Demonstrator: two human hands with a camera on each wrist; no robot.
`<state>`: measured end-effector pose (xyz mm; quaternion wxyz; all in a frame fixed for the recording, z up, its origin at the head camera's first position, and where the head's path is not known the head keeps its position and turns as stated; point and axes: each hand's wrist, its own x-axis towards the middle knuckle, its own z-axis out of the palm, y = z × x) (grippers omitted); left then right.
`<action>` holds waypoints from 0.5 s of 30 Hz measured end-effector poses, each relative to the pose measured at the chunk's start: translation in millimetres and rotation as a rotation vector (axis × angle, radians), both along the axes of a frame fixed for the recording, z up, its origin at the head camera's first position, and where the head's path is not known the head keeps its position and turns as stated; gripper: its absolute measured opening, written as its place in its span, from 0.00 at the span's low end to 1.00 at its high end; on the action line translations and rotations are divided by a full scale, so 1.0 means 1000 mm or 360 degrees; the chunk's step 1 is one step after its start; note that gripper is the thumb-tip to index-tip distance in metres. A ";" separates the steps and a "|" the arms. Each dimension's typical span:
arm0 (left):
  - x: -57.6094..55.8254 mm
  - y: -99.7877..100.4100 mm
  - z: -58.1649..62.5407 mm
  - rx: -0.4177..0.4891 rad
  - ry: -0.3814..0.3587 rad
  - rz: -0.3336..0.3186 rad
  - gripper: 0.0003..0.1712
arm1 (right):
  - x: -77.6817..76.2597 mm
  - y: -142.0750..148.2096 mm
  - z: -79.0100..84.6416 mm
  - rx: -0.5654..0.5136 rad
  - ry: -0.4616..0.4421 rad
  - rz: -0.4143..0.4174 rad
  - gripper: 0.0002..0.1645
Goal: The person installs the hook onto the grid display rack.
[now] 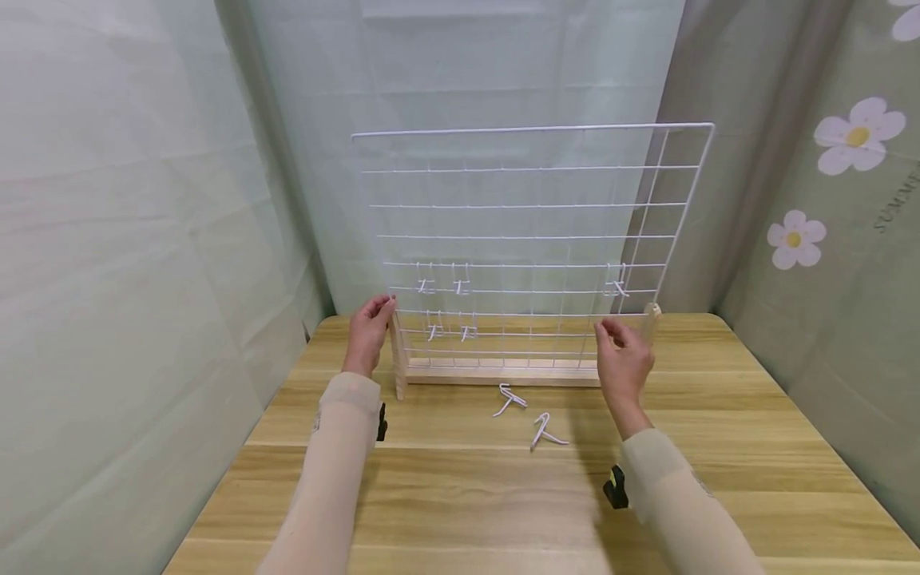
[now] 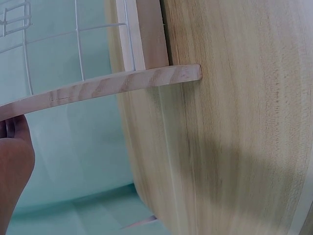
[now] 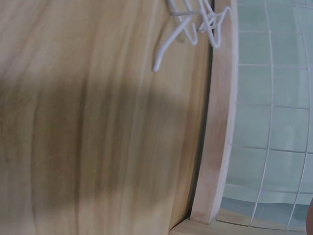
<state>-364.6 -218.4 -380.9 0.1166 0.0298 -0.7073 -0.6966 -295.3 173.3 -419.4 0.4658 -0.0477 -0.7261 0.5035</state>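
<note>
A white wire grid rack [image 1: 532, 237] stands upright on a pale wooden base [image 1: 503, 372] with wooden side posts. My left hand [image 1: 369, 331] grips the left side post [image 2: 102, 87] near its top. In front of the grid's lower right part is my right hand [image 1: 624, 363], its fingers bent and their tips close to the thumb; I cannot tell whether it holds anything. Above it, a white wire hook [image 1: 615, 287] hangs on the grid. Several more hooks, such as one white hook [image 1: 461, 286], hang in two rows at the left.
On the wooden table [image 1: 446, 495], a loose white hook [image 1: 509, 398] lies in front of the base. Another loose hook [image 1: 546, 431] lies nearer, to its right. A pale curtain [image 1: 474, 64] hangs behind the rack, and fabric covers both sides.
</note>
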 end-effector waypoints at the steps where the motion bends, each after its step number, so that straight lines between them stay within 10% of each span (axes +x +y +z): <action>1: 0.000 0.000 0.000 0.0004 0.0003 0.0000 0.22 | 0.000 0.000 -0.001 0.0004 -0.0011 0.0005 0.08; 15: 0.001 -0.001 0.000 -0.0022 -0.0015 -0.0014 0.25 | 0.008 -0.003 -0.013 -0.0013 -0.0170 0.0179 0.08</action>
